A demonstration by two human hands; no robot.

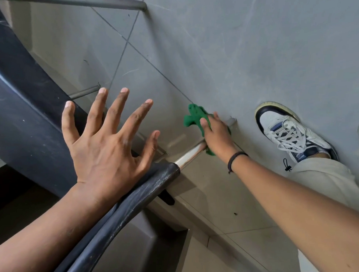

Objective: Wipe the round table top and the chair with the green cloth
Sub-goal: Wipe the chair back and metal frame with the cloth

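The cloth [196,120] is bunched in the right hand [216,134], whose fingers [203,122] clench it around the chair's metal leg [190,155] low near the floor [253,52]. It looks soft, light and limp, so it should wrap the slick tube readily if pinched in a full fist. The left hand [105,146] is spread, gripping nothing, above the dark chair [21,113].
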